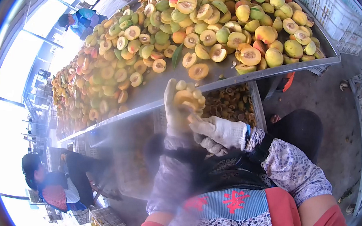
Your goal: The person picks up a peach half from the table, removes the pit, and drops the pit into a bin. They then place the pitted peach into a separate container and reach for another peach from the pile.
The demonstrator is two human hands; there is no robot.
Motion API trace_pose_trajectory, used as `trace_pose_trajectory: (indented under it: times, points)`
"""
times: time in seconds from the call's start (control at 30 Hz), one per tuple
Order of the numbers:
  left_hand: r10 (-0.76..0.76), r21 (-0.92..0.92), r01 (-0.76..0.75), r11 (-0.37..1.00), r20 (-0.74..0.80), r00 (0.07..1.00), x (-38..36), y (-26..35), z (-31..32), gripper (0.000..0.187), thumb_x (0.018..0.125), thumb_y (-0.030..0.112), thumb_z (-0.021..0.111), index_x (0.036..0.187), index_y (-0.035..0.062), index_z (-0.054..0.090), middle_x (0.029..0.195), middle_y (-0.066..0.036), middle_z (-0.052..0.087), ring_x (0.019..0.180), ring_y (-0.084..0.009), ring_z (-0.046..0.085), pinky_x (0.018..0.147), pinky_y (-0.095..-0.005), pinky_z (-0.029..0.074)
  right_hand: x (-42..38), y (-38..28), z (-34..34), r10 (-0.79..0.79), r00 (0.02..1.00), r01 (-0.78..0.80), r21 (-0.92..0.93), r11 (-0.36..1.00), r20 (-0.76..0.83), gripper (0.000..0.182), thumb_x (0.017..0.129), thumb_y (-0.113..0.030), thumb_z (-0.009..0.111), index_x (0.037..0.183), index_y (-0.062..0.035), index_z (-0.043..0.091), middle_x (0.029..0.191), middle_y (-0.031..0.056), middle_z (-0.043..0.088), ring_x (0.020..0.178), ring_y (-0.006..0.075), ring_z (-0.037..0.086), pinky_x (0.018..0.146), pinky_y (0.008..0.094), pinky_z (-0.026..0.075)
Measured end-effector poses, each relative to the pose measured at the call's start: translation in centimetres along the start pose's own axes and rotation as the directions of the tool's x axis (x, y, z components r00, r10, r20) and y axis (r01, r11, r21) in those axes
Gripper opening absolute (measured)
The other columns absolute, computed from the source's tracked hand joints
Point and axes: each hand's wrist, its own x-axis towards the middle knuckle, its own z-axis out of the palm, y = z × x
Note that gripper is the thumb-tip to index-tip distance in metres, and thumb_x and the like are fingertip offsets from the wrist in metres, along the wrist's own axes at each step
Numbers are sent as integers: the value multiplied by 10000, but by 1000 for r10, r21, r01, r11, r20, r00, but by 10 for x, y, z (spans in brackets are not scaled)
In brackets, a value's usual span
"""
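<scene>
My left hand point(173, 113), in a pale glove, is raised at the table's front edge with its fingers curled round a cut yellow peach point(185, 98). Close against it, my right hand point(222, 133) wears a white knit glove with a blue-edged cuff. Its fingers are pinched together at the lower side of the fruit, and what they hold is hidden. Just beyond both hands, a peach half point(198, 71) lies cut side up on the metal table point(225, 71). Haze blurs the left hand's outline.
Many halved peaches point(163, 31) are heaped along the table. Below its edge, a crate point(259, 105) holds dark scraps. A seated person point(56, 188) is at lower left, another person point(82, 19) at the far side. White crates point(338, 23) are stacked at upper right.
</scene>
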Motion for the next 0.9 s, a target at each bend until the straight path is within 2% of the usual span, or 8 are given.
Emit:
trace_pose_trajectory:
  times: [0.1, 0.23, 0.3, 0.4, 0.5, 0.57, 0.77, 0.9]
  points:
    - [83, -160, -90, 983, -50, 995, 2, 21, -10, 226, 970, 341, 596, 909, 126, 561, 824, -25, 559, 789, -196, 578, 705, -354, 560, 6, 4, 8, -374, 917, 281, -440, 853, -140, 437, 979, -453, 523, 1062, -49, 665, 832, 102, 697, 750, 246, 676, 772, 381, 527]
    - [308, 428, -167, 888, -287, 907, -28, 76, -24, 314, 947, 386, 629, 1015, 79, 640, 899, -47, 617, 828, -188, 616, 719, -342, 567, -2, 0, -5, -146, 929, -275, -898, 344, -341, 388, 909, -443, 601, 1056, -89, 661, 892, 194, 710, 894, 420, 672, 792, 510, 516]
    - [517, 963, -141, 230, 2, 856, -49, 118, -63, 362, 949, 375, 626, 1090, 46, 680, 945, -62, 648, 814, -182, 623, 726, -325, 545, -5, 1, -7, -299, 858, -282, -869, 407, -418, 384, 914, -441, 598, 1034, -83, 663, 875, 187, 713, 874, 401, 682, 782, 501, 524]
    - [631, 826, 273, -493, 124, 766, -67, 144, -72, 423, 941, 323, 653, 1215, 0, 665, 1060, -65, 668, 853, -147, 600, 718, -265, 489, -4, 3, -18, -363, 782, -348, -838, 419, -506, 361, 917, -406, 599, 991, -56, 654, 865, 216, 701, 852, 400, 680, 761, 500, 531]
    - [533, 848, -146, -510, 444, 720, -38, 124, -55, 414, 940, 314, 664, 1197, -11, 666, 1034, -54, 663, 855, -125, 583, 726, -252, 477, -7, -2, -16, -408, 759, -310, -833, 459, -507, 368, 914, -410, 604, 988, -52, 647, 863, 219, 698, 847, 406, 676, 755, 503, 529]
    - [526, 994, -78, 80, 25, 850, -4, 78, -3, 423, 940, 354, 676, 1164, -5, 670, 963, -48, 664, 824, -133, 576, 737, -271, 477, -14, -10, -13, -393, 752, -323, -815, 482, -530, 374, 911, -415, 608, 986, -50, 643, 862, 218, 697, 848, 409, 674, 755, 505, 527]
    - [221, 824, 28, -566, 119, 968, 90, 2, 2, 680, 840, 483, 701, 1314, 13, 572, 1095, -232, 696, 997, -320, 686, 885, -382, 521, -23, -4, -34, -527, 622, -275, -791, 546, -579, 348, 912, -371, 644, 1018, -39, 638, 866, 227, 689, 855, 426, 659, 749, 509, 515]
    - [20, 923, -63, -380, 77, 997, 86, 12, 9, 574, 871, 354, 711, 1284, -21, 578, 1049, -176, 709, 962, -258, 690, 849, -353, 538, -16, -10, -37, -630, 448, -90, -733, 674, -635, 365, 952, -398, 553, 948, -53, 672, 823, 233, 683, 807, 451, 649, 715, 541, 500]
